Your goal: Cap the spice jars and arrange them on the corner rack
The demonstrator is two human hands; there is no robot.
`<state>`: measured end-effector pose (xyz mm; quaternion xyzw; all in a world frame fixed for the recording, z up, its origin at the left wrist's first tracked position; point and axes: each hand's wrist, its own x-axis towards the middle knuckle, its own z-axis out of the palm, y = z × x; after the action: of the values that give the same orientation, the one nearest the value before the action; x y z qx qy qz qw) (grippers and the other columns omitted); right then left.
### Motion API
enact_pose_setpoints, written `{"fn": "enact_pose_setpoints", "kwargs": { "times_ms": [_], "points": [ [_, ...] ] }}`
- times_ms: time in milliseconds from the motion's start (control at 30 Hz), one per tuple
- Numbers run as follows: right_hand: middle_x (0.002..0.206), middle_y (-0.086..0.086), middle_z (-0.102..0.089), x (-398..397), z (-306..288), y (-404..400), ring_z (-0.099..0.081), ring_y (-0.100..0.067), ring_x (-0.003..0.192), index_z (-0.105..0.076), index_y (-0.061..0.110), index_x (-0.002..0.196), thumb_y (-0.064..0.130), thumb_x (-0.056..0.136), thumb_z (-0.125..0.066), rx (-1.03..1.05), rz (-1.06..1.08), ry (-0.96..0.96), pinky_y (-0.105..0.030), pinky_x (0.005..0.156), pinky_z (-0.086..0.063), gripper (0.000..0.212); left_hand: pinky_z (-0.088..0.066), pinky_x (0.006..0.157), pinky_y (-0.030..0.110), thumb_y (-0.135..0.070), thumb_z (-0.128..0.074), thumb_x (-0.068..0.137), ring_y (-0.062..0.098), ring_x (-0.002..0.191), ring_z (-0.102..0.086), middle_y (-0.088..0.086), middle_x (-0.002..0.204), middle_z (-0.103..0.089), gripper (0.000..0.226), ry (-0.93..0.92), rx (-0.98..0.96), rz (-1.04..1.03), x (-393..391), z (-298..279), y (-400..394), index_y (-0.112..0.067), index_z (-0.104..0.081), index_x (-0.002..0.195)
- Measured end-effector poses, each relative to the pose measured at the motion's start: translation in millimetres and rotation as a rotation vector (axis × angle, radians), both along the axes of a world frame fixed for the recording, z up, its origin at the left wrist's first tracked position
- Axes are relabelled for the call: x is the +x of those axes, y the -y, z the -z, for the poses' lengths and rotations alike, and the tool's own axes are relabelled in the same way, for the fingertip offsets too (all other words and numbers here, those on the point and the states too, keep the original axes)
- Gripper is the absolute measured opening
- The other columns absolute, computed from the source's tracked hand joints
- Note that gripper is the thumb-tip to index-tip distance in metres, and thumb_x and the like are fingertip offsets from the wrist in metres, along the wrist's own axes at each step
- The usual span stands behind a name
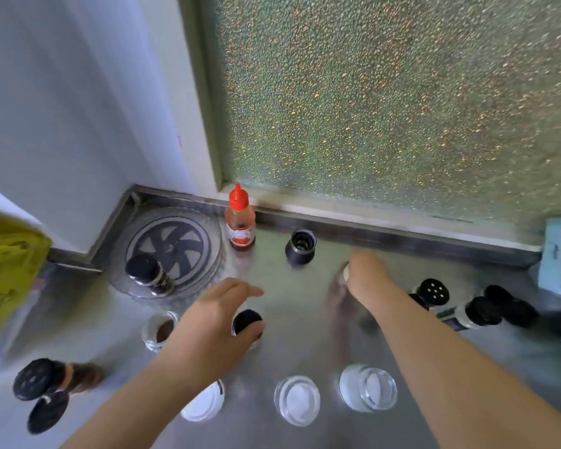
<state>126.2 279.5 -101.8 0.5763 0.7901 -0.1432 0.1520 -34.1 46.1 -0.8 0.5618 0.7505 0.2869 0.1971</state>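
My left hand (pixel 214 322) reaches over the steel counter, thumb and fingers around a jar with a black cap (pixel 246 322). My right hand (pixel 366 277) is curled round a small white thing (pixel 345 273), blurred and mostly hidden. A round clear rack (pixel 175 247) sits in the corner with one black-capped jar (pixel 146 273) on it. Near me stand two open jars of white powder (pixel 297 400) (pixel 368 387) and a white-lidded jar (pixel 204 400). An open jar of brown spice (pixel 161 330) stands left of my left hand.
A red-capped sauce bottle (pixel 240 222) and a dark open container (pixel 300 247) stand by the back wall. A brown jar (pixel 46 380) lies at left beside a loose black lid (pixel 47 414). Black shaker caps (pixel 433 291) and a lying jar (pixel 470 314) are at right. Yellow bag (pixel 7 270) far left.
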Motion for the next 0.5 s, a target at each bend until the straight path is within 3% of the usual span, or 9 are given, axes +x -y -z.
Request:
{"fn": "enact_pose_setpoints", "kwargs": {
  "times_ms": [67, 167, 300, 400, 500],
  "points": [
    [0.115, -0.018, -0.059, -1, -1, 5, -0.055, -0.037, 0.108, -0.063, 0.009, 0.103, 0.004, 0.082, -0.049, 0.01, -0.063, 0.021, -0.034, 0.085, -0.046, 0.025, -0.032, 0.083, 0.011, -0.022, -0.071, 0.076, -0.004, 0.098, -0.048, -0.016, 0.109, -0.053, 0.038, 0.014, -0.011, -0.026, 0, 2, 7, -0.024, -0.059, 0.112],
    [0.107, -0.016, -0.059, 1, -19, 17, -0.052, -0.036, 0.105, -0.056, 0.018, 0.09, 0.014, 0.08, -0.052, 0.01, -0.178, -0.072, -0.03, 0.075, -0.038, 0.011, -0.032, 0.082, 0.009, -0.023, -0.069, 0.078, -0.001, 0.098, -0.047, -0.019, 0.107, -0.047, 0.038, 0.038, -0.023, -0.058, 0, 1, 11, -0.025, -0.057, 0.114],
    [0.118, -0.013, -0.045, 2, -62, 47, -0.049, -0.03, 0.112, -0.049, 0.021, 0.133, 0.022, 0.085, -0.057, -0.09, -0.259, -0.351, -0.026, 0.092, -0.036, 0.048, -0.028, 0.081, 0.003, -0.02, -0.069, 0.077, 0.001, 0.1, -0.047, -0.015, 0.109, -0.051, 0.039, 0.064, -0.005, -0.096, 0, -2, 19, -0.023, -0.058, 0.114],
    [0.111, -0.002, -0.041, 2, -92, 79, -0.047, -0.019, 0.11, -0.041, 0.024, 0.139, 0.021, 0.085, -0.063, -0.139, -0.363, -0.503, -0.014, 0.082, -0.026, 0.059, -0.03, 0.081, 0.006, -0.02, -0.069, 0.077, 0.001, 0.098, -0.047, -0.016, 0.107, -0.049, 0.039, 0.062, 0.03, -0.129, 2, -7, 33, -0.022, -0.058, 0.115],
    [0.112, 0.006, -0.049, -2, -111, 110, -0.049, -0.01, 0.092, -0.04, 0.029, 0.138, 0.022, 0.078, -0.069, -0.158, -0.387, -0.629, -0.013, 0.078, -0.03, 0.067, -0.03, 0.077, 0.002, -0.021, -0.07, 0.077, 0.001, 0.097, -0.048, -0.017, 0.105, -0.049, 0.038, 0.068, 0.055, -0.167, 6, -10, 53, -0.021, -0.058, 0.114]
  ]
}}
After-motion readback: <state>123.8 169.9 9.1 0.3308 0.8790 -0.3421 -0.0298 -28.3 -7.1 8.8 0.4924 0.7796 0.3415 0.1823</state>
